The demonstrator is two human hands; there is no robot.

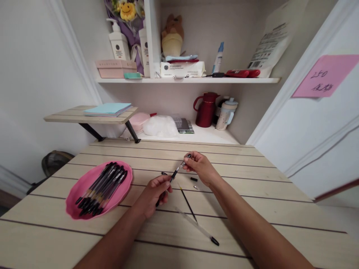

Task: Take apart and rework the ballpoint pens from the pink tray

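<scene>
Wooden table [252,186], pen [175,172] between hands [156,191] [201,167]

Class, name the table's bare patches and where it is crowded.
Bare: the pale wooden table right of the right hand; the far strip behind the hands; the near-left corner below the pink oval plate. Crowded: mid-table, around the left hand and loose pen parts.

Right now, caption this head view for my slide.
Left hand and right hand hold one black pen above a table, beside a pink plate of pens.
</scene>
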